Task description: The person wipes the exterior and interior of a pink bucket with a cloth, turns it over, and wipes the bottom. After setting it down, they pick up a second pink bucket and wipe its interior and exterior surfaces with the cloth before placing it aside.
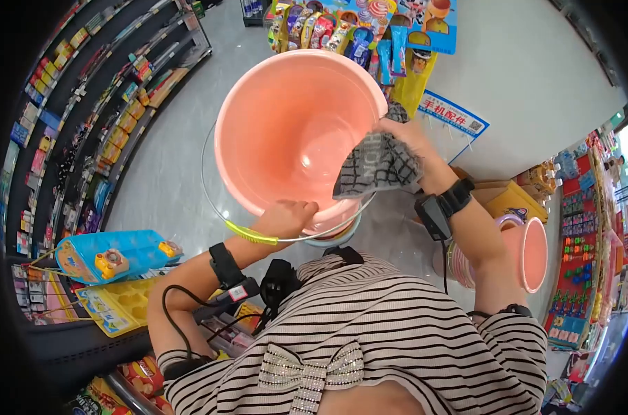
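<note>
A pink plastic bucket [272,117] is held up in front of me, its open mouth tilted towards my face and nothing inside. My left hand [286,216] grips the near rim, fingers curled over the edge. At the right rim, my right hand [405,135] is closed around a dark grey checked cloth [376,166], which drapes partly over the bucket's mouth. The wire handle [210,190] with a yellow-green grip [250,233] hangs down on the near side, beside my left wrist. Below the bucket, other coloured rims show, partly hidden.
Stacked pink buckets [528,256] stand low on the right, near a cardboard box [514,204]. Stocked shelves [86,104] curve along the left. A candy display [355,34] stands beyond the bucket. A blue toy package [120,254] lies at lower left; hanging goods [577,242] line the right.
</note>
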Demonstrator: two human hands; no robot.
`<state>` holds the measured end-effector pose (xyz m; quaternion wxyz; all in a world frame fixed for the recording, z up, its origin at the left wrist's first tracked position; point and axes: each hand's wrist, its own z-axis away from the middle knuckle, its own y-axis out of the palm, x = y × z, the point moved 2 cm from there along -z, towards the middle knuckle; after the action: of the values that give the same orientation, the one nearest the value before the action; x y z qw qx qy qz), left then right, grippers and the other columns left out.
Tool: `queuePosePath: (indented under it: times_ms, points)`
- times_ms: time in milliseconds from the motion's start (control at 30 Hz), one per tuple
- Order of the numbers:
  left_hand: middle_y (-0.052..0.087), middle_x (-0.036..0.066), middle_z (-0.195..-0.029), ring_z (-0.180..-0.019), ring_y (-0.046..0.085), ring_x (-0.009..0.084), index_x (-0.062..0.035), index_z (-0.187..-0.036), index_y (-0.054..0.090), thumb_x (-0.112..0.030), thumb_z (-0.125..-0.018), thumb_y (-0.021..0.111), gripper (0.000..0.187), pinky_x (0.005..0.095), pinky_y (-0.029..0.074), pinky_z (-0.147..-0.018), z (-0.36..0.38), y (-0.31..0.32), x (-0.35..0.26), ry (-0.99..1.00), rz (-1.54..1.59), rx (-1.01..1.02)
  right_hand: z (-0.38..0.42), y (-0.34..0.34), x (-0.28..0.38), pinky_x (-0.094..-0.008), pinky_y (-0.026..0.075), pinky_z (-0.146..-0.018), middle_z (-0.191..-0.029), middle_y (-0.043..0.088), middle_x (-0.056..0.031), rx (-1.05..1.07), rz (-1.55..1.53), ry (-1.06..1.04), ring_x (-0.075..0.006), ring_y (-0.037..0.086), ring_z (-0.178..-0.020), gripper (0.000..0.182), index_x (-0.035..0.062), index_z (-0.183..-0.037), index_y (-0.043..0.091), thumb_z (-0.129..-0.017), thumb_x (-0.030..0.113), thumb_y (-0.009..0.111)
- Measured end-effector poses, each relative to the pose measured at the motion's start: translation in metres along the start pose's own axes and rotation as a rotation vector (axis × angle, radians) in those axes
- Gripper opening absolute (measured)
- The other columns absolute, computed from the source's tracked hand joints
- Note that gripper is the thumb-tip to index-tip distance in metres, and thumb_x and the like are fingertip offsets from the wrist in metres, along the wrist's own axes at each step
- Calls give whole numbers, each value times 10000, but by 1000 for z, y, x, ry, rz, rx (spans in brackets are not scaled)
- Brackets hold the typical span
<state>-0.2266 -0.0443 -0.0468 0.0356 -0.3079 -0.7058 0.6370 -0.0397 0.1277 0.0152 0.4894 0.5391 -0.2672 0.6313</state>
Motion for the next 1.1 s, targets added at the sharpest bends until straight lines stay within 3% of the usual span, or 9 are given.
queuePosePath:
  times_ms: [133,300,500,600,667,700,800,933,1100]
  points:
    - [541,161,-1071,-1016,512,308,-51,-1167,447,-50,-674,540,502,444,400,-850,-6,15,-4,134,-114,-54,11,-41,-7,-254,471,-549,-720,612,-80,-150,2,-38,-141,581,-590,255,-39,-812,610,-616,116,663]
    - [385,160,-1282,-1231,303,315,-64,-1239,402,-52,-698,552,562,517,193,-1006,21,49,-8,-136,-183,152,39,-134,-21,-264,476,-581,-761,604,-83,-358,163,-140,-141,572,-624,281,-30,-847,604,-593,76,662]
    - [512,212,-1126,-1005,507,362,-13,-1138,487,-43,-677,572,469,397,408,-863,69,120,35,-580,114,262,148,-241,5,-259,460,-591,-711,572,-35,-701,137,-277,-124,553,-614,199,0,-798,576,-619,67,632]
    - [584,204,-990,-896,571,343,-21,-1091,530,-28,-688,556,404,385,451,-791,77,152,38,-600,207,231,215,-298,22,-246,449,-589,-701,557,-27,-1000,110,-216,-121,548,-611,169,20,-808,562,-665,101,603]
    - [601,199,-947,-857,587,339,-28,-1064,551,-26,-695,549,370,378,463,-767,66,157,25,-626,299,274,270,-338,29,-256,458,-580,-696,562,-31,-1044,811,-503,-135,560,-604,135,37,-795,554,-715,144,576]
    - [603,197,-939,-847,591,335,-31,-1064,552,-26,-695,549,369,375,467,-757,59,161,23,-600,295,285,283,-358,36,-271,474,-614,-734,582,-47,-1183,-20,-422,-159,575,-643,142,40,-805,557,-778,177,532]
    - [609,193,-924,-827,599,324,-36,-1065,554,-24,-697,547,368,372,474,-738,42,166,24,-569,264,321,322,-401,29,-285,495,-592,-737,596,-55,-886,-406,-605,-176,582,-612,199,73,-806,548,-851,247,463]
    - [611,192,-912,-826,599,316,-38,-1077,548,-19,-698,542,380,375,472,-733,11,172,26,-595,219,346,347,-445,4,-254,467,-468,-689,587,-29,-1448,-306,-912,-144,561,-538,161,104,-821,538,-854,239,457]
    - [611,194,-893,-811,593,327,-35,-1059,553,-31,-699,540,360,385,465,-734,-19,182,12,-555,210,427,377,-527,-75,-238,440,-406,-683,585,-18,-1329,-309,-720,-129,550,-521,131,120,-845,539,-853,222,456]
